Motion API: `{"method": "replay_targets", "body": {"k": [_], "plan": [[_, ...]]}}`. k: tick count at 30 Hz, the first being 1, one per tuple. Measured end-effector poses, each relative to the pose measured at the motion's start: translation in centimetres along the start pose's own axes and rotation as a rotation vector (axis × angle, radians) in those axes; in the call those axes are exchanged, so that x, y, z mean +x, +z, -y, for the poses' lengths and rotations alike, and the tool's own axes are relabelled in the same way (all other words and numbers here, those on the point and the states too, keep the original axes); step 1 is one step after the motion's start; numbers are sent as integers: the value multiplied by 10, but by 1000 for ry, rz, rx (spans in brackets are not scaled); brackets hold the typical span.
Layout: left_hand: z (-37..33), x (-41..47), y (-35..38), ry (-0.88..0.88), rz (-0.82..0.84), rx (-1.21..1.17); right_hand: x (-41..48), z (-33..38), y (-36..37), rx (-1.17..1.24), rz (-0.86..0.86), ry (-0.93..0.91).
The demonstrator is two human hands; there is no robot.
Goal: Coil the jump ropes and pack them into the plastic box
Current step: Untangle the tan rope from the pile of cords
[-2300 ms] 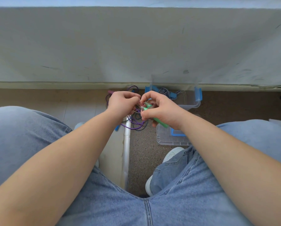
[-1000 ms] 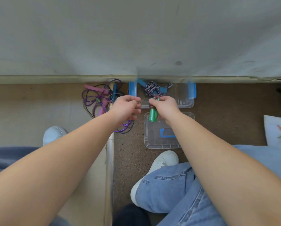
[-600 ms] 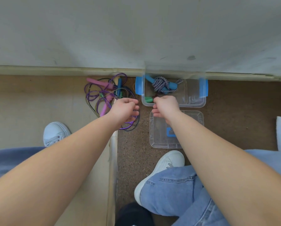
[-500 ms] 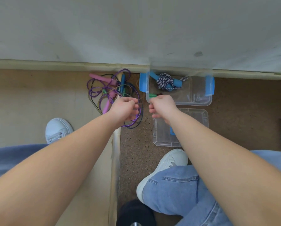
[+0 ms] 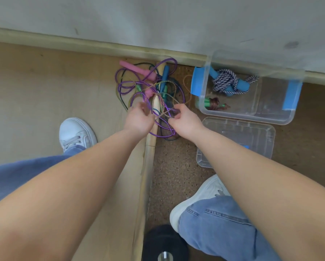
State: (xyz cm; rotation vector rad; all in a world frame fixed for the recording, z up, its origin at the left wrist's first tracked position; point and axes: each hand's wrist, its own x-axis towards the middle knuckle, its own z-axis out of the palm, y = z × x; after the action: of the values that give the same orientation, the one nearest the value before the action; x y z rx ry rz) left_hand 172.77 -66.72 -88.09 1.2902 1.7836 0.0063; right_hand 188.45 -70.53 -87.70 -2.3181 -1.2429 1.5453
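Single view: head-worn wide-angle camera, aimed steeply downward and forward over both bare forearms. Floor lay close; the pale wall base (image 5: 157,51) ran along the frame's top edge, white sneakers (image 5: 74,133) below. No second view shared coverage.

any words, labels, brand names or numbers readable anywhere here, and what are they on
None can be read.
plastic box: no label or print visible.
box lid: a small blue mark near the arm, too small to tell if it is text.
jump ropes: no print visible on the handles.
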Motion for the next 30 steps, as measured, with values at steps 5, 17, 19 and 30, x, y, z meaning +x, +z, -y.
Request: {"method": "replay_targets", "body": {"k": [5, 17, 19, 30], "plan": [[16, 21, 0, -12, -70, 3, 20, -2, 13, -106, 51, -27], [30, 38, 4, 2, 25, 76, 40, 12, 22, -140, -224, -207], [34, 40, 3, -7, 26, 113, 45, 11, 22, -120, -154, -141], [33, 46, 4, 274, 18, 213, 58, 16, 27, -323, -75, -51]]}}
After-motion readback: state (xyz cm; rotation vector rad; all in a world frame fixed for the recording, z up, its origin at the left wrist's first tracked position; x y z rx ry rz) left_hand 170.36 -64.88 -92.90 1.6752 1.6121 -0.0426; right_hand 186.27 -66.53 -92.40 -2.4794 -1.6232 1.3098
